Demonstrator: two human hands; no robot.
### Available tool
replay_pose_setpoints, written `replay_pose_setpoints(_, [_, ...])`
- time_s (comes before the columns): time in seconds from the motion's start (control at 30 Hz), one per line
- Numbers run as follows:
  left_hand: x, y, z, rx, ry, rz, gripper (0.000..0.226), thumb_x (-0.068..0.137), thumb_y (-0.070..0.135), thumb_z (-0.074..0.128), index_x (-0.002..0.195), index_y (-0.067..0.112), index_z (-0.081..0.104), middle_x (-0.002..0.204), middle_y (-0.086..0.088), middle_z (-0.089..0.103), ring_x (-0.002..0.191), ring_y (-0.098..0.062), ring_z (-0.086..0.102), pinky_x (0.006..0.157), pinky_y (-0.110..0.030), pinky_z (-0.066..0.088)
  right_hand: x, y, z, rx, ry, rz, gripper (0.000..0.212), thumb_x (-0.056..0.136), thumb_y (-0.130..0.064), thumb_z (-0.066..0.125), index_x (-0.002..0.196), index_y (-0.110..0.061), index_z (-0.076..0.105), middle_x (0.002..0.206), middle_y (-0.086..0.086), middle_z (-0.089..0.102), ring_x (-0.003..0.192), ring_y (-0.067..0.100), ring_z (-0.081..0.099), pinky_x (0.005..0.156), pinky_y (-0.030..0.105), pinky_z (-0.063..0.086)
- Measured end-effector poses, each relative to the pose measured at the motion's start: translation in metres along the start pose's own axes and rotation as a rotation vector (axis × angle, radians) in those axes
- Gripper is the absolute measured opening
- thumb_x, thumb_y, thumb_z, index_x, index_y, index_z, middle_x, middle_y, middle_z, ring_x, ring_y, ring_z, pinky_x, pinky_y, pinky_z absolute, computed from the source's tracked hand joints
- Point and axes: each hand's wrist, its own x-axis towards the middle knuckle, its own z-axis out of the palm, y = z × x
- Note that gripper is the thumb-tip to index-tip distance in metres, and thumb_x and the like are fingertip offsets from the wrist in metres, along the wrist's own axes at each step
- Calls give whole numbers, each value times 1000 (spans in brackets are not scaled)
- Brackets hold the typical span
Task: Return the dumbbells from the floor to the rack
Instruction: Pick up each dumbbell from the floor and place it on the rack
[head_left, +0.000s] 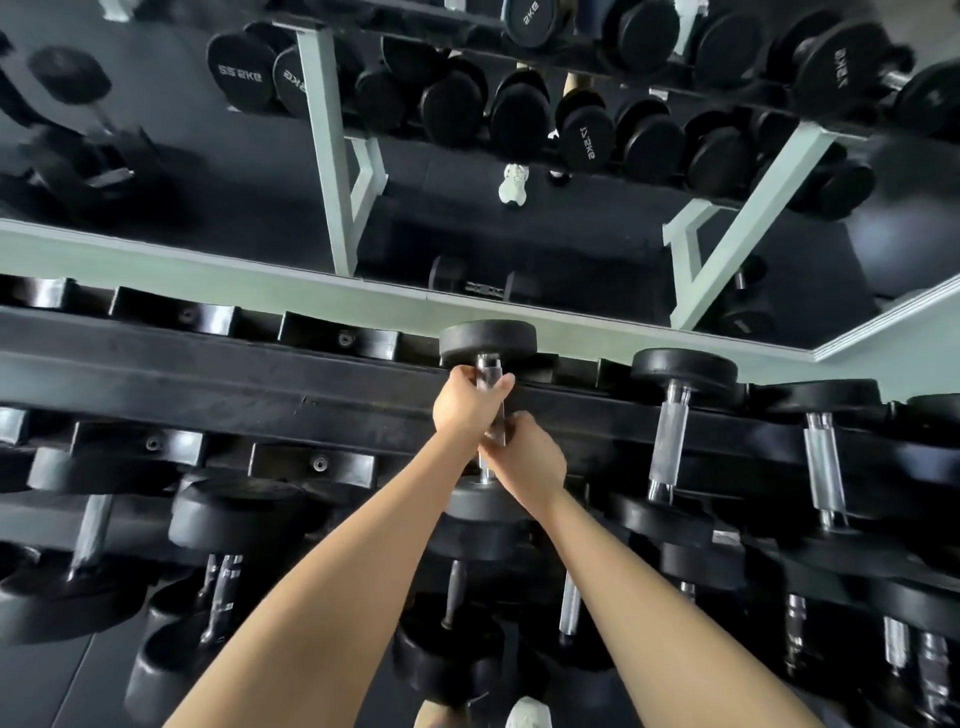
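Observation:
A black dumbbell (487, 340) with a chrome handle lies across the top tier of the black rack (260, 374), its far head against the back rail and its near head below my wrists. My left hand (467, 405) grips the upper part of the handle. My right hand (527, 457) grips the handle just below it. Both arms reach forward over the lower tiers.
More dumbbells (675, 441) sit on the top tier to the right, and others fill the lower tiers (234, 514). Empty saddles (337, 338) lie to the left. A mirror (519, 156) behind reflects the rack. My shoe (527, 714) shows on the dark floor.

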Motion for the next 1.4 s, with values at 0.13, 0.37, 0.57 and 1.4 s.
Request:
replay_pose_setpoints(0.13, [-27,-20,-22,-18,118,-1,58,84,48,59,130,13,51,117,-2,65,106,-21,63,86,-31,45,-32,12,-10,-44,155,-98,56,88,-55,54,125,-14,49,108,-1,66,96,22,65,70,30,45])
replay_pose_setpoints(0.37, [-118,-102,-55,-305,256,-28,23,80,43,59,74,21,60,75,-6,65,76,-28,65,84,-43,57,-124,45,2,-117,215,-292,44,91,-45,55,123,-16,52,109,1,65,95,20,63,71,28,42])
replay_pose_setpoints(0.57, [-232,-218,-56,-489,354,-186,23,85,33,61,76,12,58,63,-4,56,54,-18,51,51,-25,43,-220,98,71,-237,-84,-414,40,91,-46,55,119,-18,55,109,0,66,101,23,63,72,29,40])
replay_pose_setpoints(1.4, [-439,-674,-83,-668,510,-882,23,81,34,59,75,11,62,78,-8,66,64,-24,63,80,-46,58,-414,170,438,-817,-640,-420,38,94,-45,48,117,-15,52,115,2,64,106,24,62,81,33,48])
